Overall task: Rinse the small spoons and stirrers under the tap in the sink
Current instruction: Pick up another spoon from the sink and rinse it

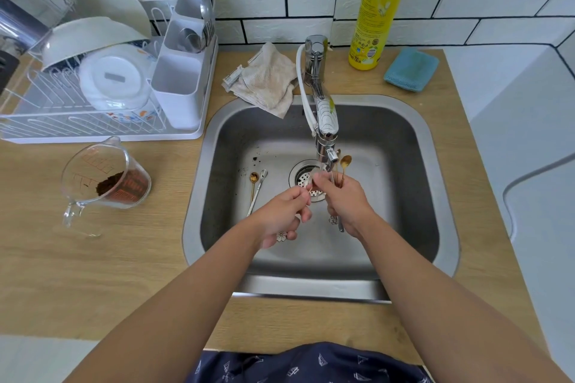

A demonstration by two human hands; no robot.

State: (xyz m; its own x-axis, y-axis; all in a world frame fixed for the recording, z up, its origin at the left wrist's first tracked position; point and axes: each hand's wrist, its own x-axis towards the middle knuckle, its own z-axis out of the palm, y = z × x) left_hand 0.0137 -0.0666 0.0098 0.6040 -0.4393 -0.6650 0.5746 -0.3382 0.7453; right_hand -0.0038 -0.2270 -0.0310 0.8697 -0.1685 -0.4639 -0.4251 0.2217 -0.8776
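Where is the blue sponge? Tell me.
In the head view, the blue sponge lies on the counter behind the sink's right corner, beside the yellow dish soap bottle.

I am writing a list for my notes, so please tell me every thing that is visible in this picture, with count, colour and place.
sink: 1, steel, set in the wooden counter
tap: 1, chrome, over the drain
loose spoons: 2, one gold and one silver, on the sink floor left of the drain
held spoons: several, gold and silver, in the right hand by the spout
cloth: 1, beige, at the sink's back rim
soap bottle: 1, yellow, behind the sink
sponge: 1, blue, right of the bottle
measuring jug: 1, clear with brown powder, on its side left of the sink
dish rack: 1, white, back left, holding white dishes
left hand: 1, pinching a flower-ended stirrer
right hand: 1, gripping the bundle
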